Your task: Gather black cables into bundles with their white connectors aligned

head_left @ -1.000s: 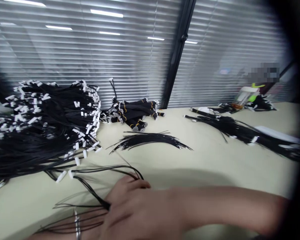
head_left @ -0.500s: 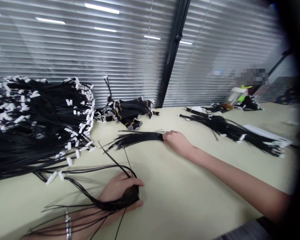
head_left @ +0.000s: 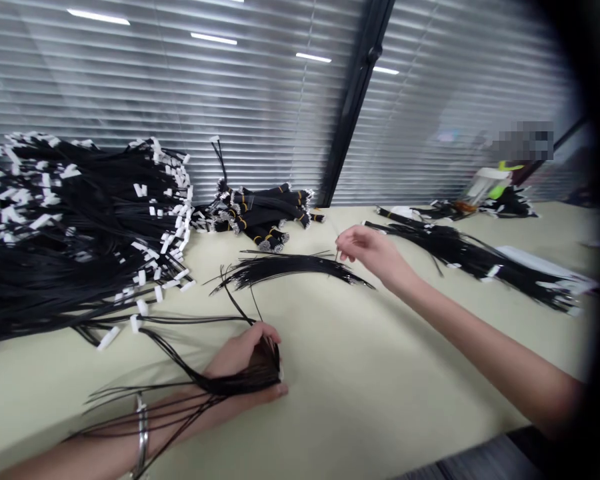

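Observation:
My left hand (head_left: 247,363) lies palm up on the pale table (head_left: 380,373), fingers closed round a bunch of thin black wires (head_left: 230,383) that fan out over my wrist. My right hand (head_left: 367,250) hovers just above the right end of a loose fan of black wires (head_left: 285,265) lying in the middle of the table; its thumb and forefinger are pinched together, on what looks like a single thin wire.
A big heap of black wires with white connectors (head_left: 75,227) fills the left side. Tied black bundles (head_left: 260,217) lie at the back by the blinds. More black wires (head_left: 470,257) and a white sheet (head_left: 540,263) lie at the right.
My right hand has let go of the end of the middle wire fan and risen a little to the right. My left hand still holds its bunch.

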Demonstrator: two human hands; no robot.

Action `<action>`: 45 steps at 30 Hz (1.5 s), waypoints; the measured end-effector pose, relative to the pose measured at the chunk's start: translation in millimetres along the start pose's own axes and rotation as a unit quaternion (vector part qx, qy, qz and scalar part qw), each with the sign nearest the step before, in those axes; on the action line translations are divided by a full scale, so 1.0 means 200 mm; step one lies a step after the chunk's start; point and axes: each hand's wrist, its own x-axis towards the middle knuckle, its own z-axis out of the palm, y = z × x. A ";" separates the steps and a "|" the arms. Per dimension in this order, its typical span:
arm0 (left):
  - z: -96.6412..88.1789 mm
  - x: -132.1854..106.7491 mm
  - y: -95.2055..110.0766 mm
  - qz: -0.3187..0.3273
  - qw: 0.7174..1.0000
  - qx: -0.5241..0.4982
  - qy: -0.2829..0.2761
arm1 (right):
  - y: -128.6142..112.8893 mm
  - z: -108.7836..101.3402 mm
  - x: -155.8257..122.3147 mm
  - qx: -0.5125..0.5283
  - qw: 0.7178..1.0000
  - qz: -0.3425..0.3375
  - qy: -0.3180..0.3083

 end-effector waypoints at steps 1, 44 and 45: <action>-0.01 0.00 0.01 -0.002 1.000 -0.002 -0.006 | -0.06 0.01 -0.03 0.068 0.998 0.004 0.001; -0.03 0.00 0.03 -0.015 0.999 0.035 -0.011 | -0.42 0.37 -0.47 0.248 0.948 -0.183 -0.075; -0.03 0.00 0.03 -0.012 0.999 0.037 -0.011 | -0.42 0.37 -0.47 0.245 0.948 -0.193 -0.070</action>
